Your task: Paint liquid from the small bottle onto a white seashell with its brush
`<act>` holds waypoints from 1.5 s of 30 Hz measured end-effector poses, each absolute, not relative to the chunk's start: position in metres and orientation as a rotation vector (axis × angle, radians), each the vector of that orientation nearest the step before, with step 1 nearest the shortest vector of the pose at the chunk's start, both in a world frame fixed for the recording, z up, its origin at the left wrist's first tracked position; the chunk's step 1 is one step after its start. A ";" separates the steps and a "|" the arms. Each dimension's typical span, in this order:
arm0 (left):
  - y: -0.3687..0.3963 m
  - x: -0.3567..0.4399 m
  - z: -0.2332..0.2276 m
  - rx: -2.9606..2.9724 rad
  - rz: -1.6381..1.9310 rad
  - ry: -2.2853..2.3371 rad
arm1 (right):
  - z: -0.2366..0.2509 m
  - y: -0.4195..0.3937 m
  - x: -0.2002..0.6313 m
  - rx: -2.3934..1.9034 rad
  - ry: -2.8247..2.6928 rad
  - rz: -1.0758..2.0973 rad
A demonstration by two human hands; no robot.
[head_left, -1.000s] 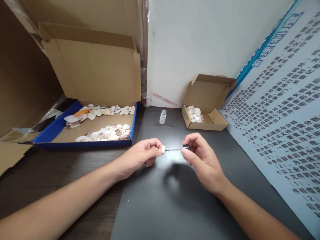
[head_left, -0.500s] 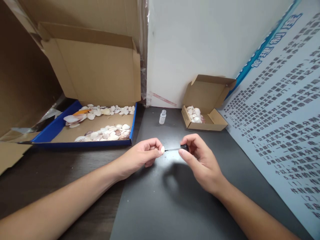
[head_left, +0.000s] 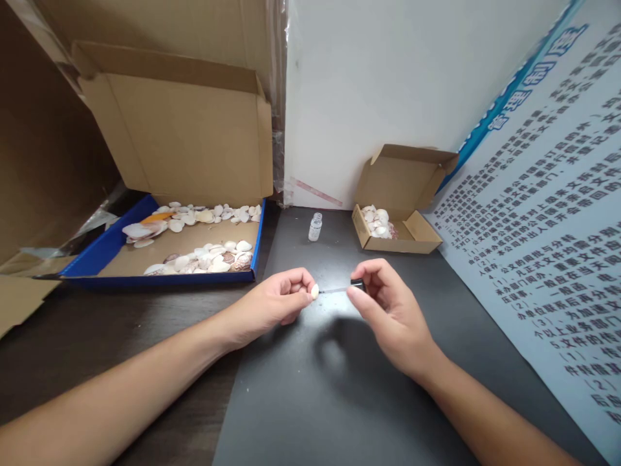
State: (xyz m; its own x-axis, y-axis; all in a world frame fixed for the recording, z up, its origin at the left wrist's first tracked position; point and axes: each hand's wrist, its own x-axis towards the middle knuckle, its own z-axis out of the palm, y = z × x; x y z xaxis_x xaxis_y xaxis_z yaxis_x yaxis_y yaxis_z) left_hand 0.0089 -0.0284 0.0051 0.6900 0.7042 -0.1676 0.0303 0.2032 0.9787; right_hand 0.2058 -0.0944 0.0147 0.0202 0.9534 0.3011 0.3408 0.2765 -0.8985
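Note:
Between thumb and fingers, my left hand (head_left: pixel 286 296) pinches a small pale seashell (head_left: pixel 315 292). My right hand (head_left: pixel 385 304) grips the black cap of a brush applicator (head_left: pixel 358 284), whose thin stem points left. The brush tip is at the shell's right edge; whether it touches I cannot tell. Beyond both hands, a small clear glass bottle (head_left: pixel 315 228) with a white label stands uncapped on the dark grey mat (head_left: pixel 301 414).
A blue-sided cardboard box (head_left: pixel 160 279) at left, lid raised, holds two groups of shells (head_left: pixel 208 259). The small open cardboard box (head_left: pixel 402 244) at back right holds more white shells (head_left: pixel 377 222). A printed board (head_left: pixel 543 213) leans along the right; a white panel (head_left: pixel 373 84) stands behind.
The shell has turned slightly in my left fingers, showing more of its face. Both hands stay in nearly the same place.

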 end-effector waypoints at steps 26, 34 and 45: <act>-0.026 0.008 0.000 1.342 0.506 0.683 | 0.015 -0.090 0.207 -1.225 -1.413 0.838; -0.027 0.008 0.004 1.349 0.498 0.691 | 0.013 -0.090 0.207 -1.191 -1.415 0.945; -0.028 0.008 0.004 1.347 0.504 0.688 | 0.011 -0.092 0.206 -1.208 -1.501 0.792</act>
State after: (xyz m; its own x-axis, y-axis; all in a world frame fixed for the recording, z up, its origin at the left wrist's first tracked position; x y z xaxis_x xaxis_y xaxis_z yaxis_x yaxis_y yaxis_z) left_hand 0.0077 -0.0279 0.0035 0.7074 0.6890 -0.1579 0.0572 0.1668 0.9843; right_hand 0.2059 -0.0917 0.0113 0.0109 0.9542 0.2990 0.2915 0.2830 -0.9137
